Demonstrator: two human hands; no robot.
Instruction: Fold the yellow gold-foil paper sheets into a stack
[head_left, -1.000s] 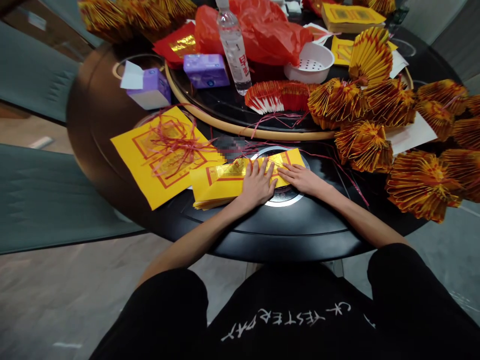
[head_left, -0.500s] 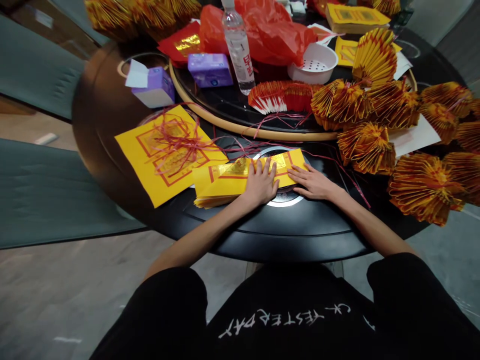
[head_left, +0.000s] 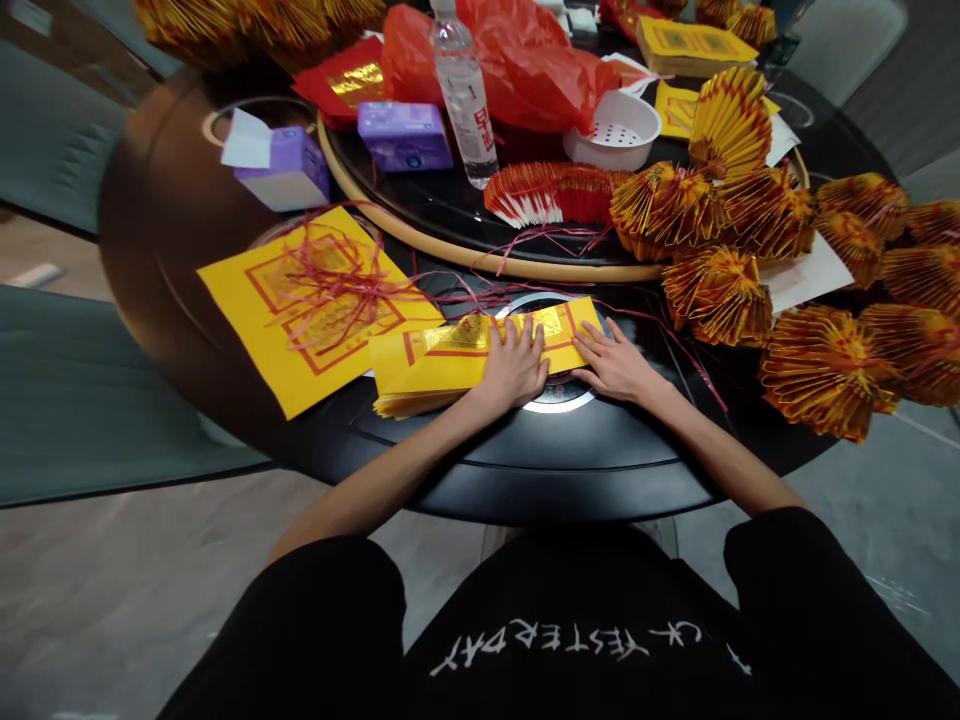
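Running left-right, right end slightly farther: folded yellow paper [head_left: 450, 369]; hands [head_left: 515, 368] laid on it, unclenched.

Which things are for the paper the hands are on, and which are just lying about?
Likely part of the job:
- folded yellow paper, under the left hand, right hand at its end
- yellow sheet with pink strings
- folded paper fans

Probably just lying about:
- bottle
- purple packs
- white basket
- red plastic bag
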